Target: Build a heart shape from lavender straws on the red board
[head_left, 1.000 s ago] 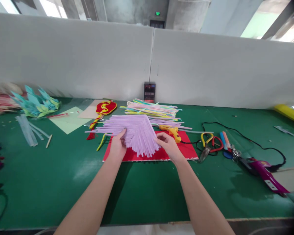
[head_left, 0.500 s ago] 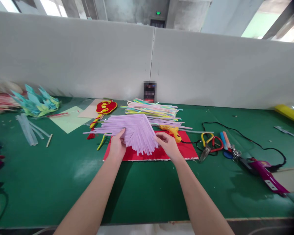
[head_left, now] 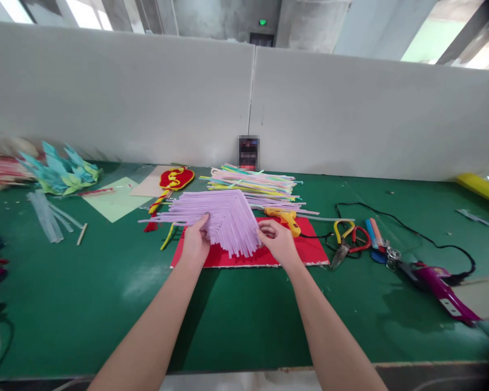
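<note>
A flat panel of lilac pipe cleaners [head_left: 228,214], bent into nested angles and set side by side, is held up over a red board [head_left: 269,259]. My left hand [head_left: 197,241] grips its left lower part, thumb on top and the other fingers hidden beneath. At the right edge, my right hand [head_left: 277,239] pinches the panel between thumb and fingertips. Loose lilac ends stick out to the left. Just behind lies a pile of pastel pipe cleaners [head_left: 252,182]. A yellow glue gun [head_left: 284,218] rests on the board's far side.
Pliers with yellow and red handles [head_left: 343,244] lie right of the board, near a purple corded tool [head_left: 444,290]. A red and yellow fan-shaped ornament [head_left: 176,178], green paper [head_left: 116,200], clear glue sticks [head_left: 45,216] and a teal paper piece [head_left: 61,169] are leftward. A white partition [head_left: 126,98] stands behind.
My right hand's fingers have shifted slightly along the panel's right edge. Otherwise the panel and my left hand look the same.
</note>
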### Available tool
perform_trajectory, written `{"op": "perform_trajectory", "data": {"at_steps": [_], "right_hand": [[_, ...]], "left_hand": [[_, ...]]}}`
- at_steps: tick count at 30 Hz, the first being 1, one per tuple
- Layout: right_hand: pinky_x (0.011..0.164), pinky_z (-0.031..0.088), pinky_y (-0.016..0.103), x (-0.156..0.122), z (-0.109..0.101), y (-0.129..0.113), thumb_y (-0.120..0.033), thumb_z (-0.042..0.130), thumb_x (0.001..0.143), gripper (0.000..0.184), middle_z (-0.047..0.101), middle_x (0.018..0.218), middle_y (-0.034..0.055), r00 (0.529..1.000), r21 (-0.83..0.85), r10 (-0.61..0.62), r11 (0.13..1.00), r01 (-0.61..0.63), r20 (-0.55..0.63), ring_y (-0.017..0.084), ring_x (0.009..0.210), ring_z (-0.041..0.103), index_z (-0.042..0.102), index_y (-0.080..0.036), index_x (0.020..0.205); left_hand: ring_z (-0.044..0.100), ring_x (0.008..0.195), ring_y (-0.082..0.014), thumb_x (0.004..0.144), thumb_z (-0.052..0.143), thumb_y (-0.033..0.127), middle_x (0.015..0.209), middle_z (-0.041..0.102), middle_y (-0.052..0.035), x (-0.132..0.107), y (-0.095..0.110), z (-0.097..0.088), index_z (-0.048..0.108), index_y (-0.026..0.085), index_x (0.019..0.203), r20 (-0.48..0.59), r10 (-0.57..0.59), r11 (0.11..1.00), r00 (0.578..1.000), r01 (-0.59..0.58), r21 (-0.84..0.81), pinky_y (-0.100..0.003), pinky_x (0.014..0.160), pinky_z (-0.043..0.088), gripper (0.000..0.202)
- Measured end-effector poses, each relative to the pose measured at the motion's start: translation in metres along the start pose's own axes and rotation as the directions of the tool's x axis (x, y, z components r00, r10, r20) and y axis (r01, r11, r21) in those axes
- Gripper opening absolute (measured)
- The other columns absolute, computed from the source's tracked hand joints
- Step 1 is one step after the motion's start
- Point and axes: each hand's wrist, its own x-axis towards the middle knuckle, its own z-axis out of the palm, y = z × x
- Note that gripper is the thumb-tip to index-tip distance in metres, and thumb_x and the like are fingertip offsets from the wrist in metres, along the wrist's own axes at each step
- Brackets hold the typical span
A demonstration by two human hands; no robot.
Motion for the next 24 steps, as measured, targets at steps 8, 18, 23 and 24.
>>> {"op": "perform_trajectory", "data": {"at_steps": [8, 18, 23, 24], "right_hand": [[0.068, 0.054, 0.031, 0.0007, 0.0007, 0.0042, -0.029, 0.059, 0.071, 0.014, 0.068, 0.074, 0.0032, 0.999, -0.081, -0.034, 0.996, 0.032, -0.024, 0.019, 0.073, 0.066, 0.062, -0.02, 0.082], [0.067, 0.053, 0.032, 0.0002, 0.0003, 0.0057, -0.031, 0.057, 0.076, 0.017, 0.069, 0.079, 0.0041, 0.998, -0.118, -0.056, 0.991, 0.055, -0.007, 0.019, 0.074, 0.066, 0.064, -0.021, 0.088], [0.076, 0.051, 0.033, -0.0012, -0.0021, -0.0002, -0.039, 0.054, 0.082, 0.023, 0.071, 0.086, 0.0041, 0.997, -0.121, -0.07, 0.991, 0.065, -0.037, 0.021, 0.082, 0.066, 0.068, -0.023, 0.091], [0.077, 0.051, 0.034, -0.0013, -0.0024, -0.0017, -0.041, 0.053, 0.083, 0.025, 0.071, 0.087, 0.0043, 0.997, -0.116, -0.066, 0.991, 0.061, -0.04, 0.021, 0.083, 0.066, 0.068, -0.023, 0.091]], "left_hand": [[0.067, 0.061, -0.0135, 0.068, 0.063, 0.004, 0.073, 0.072, -0.0016, 0.001, -0.0016, -0.0007, 0.068, 0.012, 0.085, 0.011, 0.007, 1.0, 1.0, -0.007, 0.01, -0.023, 0.059, 0.054, 0.019], [0.067, 0.063, -0.0144, 0.069, 0.064, 0.005, 0.076, 0.072, -0.0027, 0.0003, -0.0015, -0.0014, 0.068, 0.011, 0.085, 0.016, -0.004, 1.0, 1.0, 0.003, 0.022, -0.025, 0.062, 0.055, 0.017], [0.067, 0.066, -0.0145, 0.069, 0.064, 0.005, 0.077, 0.072, -0.003, 0.0019, -0.0012, -0.0026, 0.067, 0.012, 0.089, 0.017, -0.004, 1.0, 1.0, 0.004, 0.006, -0.025, 0.064, 0.055, 0.021], [0.067, 0.066, -0.0146, 0.069, 0.064, 0.004, 0.076, 0.072, -0.0033, 0.0022, -0.0012, -0.0027, 0.067, 0.011, 0.089, 0.016, -0.006, 1.0, 1.0, 0.006, 0.002, -0.025, 0.065, 0.055, 0.021]]}}
